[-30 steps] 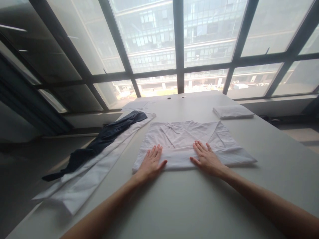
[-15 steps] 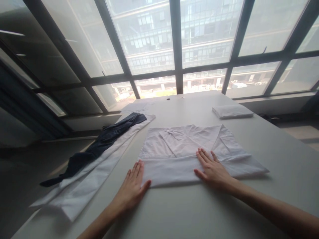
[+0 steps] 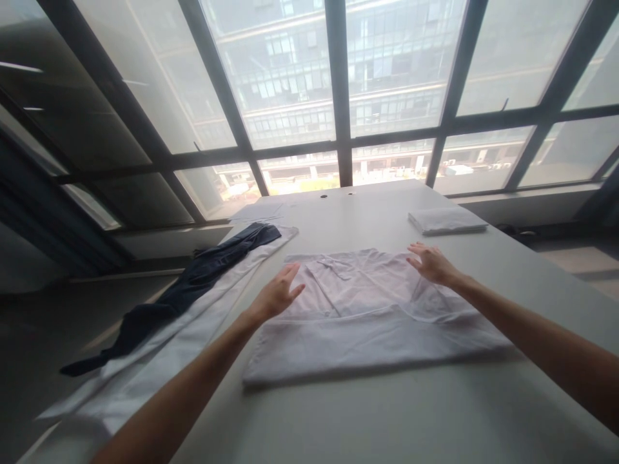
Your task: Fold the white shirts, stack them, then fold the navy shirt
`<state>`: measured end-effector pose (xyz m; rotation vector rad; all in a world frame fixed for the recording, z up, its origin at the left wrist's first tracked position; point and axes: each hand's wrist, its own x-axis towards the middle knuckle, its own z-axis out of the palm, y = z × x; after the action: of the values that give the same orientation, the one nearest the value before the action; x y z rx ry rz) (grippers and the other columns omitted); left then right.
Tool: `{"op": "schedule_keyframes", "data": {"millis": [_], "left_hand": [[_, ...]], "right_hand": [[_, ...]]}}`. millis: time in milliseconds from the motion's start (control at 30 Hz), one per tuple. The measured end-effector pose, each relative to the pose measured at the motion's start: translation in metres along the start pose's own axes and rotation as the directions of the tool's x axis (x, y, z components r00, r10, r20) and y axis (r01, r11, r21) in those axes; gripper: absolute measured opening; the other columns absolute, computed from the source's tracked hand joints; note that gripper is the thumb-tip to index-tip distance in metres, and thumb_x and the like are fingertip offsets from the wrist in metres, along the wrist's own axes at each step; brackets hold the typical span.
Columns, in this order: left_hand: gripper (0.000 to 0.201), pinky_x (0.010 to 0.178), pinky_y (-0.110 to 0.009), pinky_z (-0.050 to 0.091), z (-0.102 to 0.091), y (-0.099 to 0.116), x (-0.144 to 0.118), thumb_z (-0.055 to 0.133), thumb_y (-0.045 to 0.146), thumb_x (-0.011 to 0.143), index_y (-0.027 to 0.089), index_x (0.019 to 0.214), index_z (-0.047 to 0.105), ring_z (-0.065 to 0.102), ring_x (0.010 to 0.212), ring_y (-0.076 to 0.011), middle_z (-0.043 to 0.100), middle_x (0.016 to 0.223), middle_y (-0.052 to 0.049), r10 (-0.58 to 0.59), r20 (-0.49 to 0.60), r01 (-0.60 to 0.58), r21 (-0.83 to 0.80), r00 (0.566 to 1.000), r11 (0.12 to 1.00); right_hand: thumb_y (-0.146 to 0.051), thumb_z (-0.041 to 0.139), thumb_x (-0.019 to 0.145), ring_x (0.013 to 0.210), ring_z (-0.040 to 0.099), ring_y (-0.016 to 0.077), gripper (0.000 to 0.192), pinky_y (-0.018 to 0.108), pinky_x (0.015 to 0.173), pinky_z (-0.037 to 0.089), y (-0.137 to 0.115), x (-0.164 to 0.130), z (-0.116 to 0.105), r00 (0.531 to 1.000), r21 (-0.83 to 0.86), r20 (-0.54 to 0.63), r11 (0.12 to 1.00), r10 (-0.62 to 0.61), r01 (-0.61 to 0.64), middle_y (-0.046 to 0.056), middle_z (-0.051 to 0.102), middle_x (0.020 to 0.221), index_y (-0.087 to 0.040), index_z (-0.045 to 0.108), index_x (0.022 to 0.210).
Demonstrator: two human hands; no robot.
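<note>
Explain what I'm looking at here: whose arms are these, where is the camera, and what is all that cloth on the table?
The camera sits on a person's head and looks forward and down, so the two bare arms are that person's own. There is no machine here. The left hand and right hand are both open and hold nothing; they are over the far part of a partly folded white shirt that lies flat on a pale table. Whether they touch the cloth, I cannot tell. To the left lies a long white cloth with a dark blue garment on top of it. Far right sits a small folded white pile. Behind the table are large windows.
</note>
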<state>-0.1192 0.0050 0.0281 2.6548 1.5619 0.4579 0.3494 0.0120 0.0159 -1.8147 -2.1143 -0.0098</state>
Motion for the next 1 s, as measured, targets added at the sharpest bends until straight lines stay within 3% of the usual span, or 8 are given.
{"op": "schedule_keyframes", "data": {"millis": [67,200,367,500,600,733,1000], "left_hand": [[0.058,0.12,-0.045,0.034,0.01,-0.009,0.034,0.05,0.043,0.097,0.01,0.145,0.05,0.045,0.144,-0.0292,0.051,0.152,-0.018,0.013,0.016,-0.013,-0.011,1.0,1.0],[0.043,0.118,-0.04,0.034,0.026,-0.036,0.083,0.048,0.023,0.096,0.009,0.136,0.058,0.05,0.138,-0.0262,0.058,0.144,-0.018,-0.062,0.028,0.061,0.006,0.998,0.998],[0.032,0.108,-0.038,0.043,0.03,-0.069,0.109,0.056,0.021,0.092,0.012,0.121,0.067,0.063,0.118,-0.0265,0.068,0.123,-0.016,-0.145,0.02,0.145,0.003,0.989,0.989],[0.02,0.101,-0.037,0.047,0.026,-0.083,0.119,0.063,0.025,0.088,0.012,0.099,0.073,0.066,0.106,-0.0269,0.07,0.104,-0.013,-0.175,0.015,0.175,-0.011,0.985,0.985],[0.016,0.095,-0.036,0.049,0.018,-0.086,0.121,0.063,0.024,0.086,0.013,0.091,0.074,0.067,0.1,-0.0263,0.071,0.101,-0.013,-0.18,-0.013,0.179,-0.036,0.984,0.983],[0.018,0.085,-0.032,0.052,-0.001,-0.083,0.111,0.061,0.028,0.087,0.017,0.094,0.073,0.07,0.094,-0.0249,0.075,0.098,-0.01,-0.186,-0.067,0.18,-0.085,0.98,0.98],[0.025,0.086,-0.031,0.052,-0.032,-0.061,0.055,0.062,0.039,0.089,0.017,0.094,0.074,0.07,0.09,-0.023,0.078,0.096,-0.007,-0.131,-0.255,0.087,-0.18,0.958,0.98]], "right_hand": [[-0.028,0.052,0.097,0.129,0.06,0.0319,0.039,0.048,0.111,0.043,0.017,0.019,0.002,0.999,0.012,0.026,1.0,0.02,-0.02,0.02,0.065,0.136,-0.012,0.068,0.129],[-0.023,0.052,0.095,0.113,0.07,0.0308,0.034,0.042,0.102,0.05,0.039,0.041,0.007,0.994,0.081,0.106,0.996,0.03,-0.039,0.017,0.074,0.121,-0.013,0.075,0.119],[-0.018,0.051,0.092,0.103,0.073,0.0282,0.033,0.035,0.093,0.054,0.054,0.054,0.015,0.984,0.207,0.171,0.978,-0.043,0.007,0.013,0.078,0.111,-0.015,0.079,0.11],[-0.024,0.06,0.091,0.095,0.074,0.0272,0.029,0.032,0.084,0.055,0.055,0.063,0.017,0.969,0.186,0.243,0.978,0.05,-0.097,0.013,0.079,0.108,-0.015,0.078,0.111],[-0.023,0.065,0.087,0.094,0.074,0.0275,0.022,0.034,0.085,0.054,0.051,0.067,0.011,0.959,0.125,0.27,0.985,0.085,-0.123,0.011,0.08,0.104,-0.017,0.081,0.1],[-0.023,0.065,0.084,0.094,0.074,0.0268,0.019,0.034,0.087,0.053,0.049,0.065,-0.002,0.976,0.107,0.204,0.99,0.073,-0.096,0.008,0.08,0.1,-0.02,0.081,0.094],[-0.028,0.065,0.083,0.091,0.073,0.0258,0.016,0.033,0.09,0.049,0.049,0.033,-0.021,0.999,0.135,-0.012,0.99,-0.042,0.044,0.007,0.08,0.092,-0.021,0.079,0.087]]}}
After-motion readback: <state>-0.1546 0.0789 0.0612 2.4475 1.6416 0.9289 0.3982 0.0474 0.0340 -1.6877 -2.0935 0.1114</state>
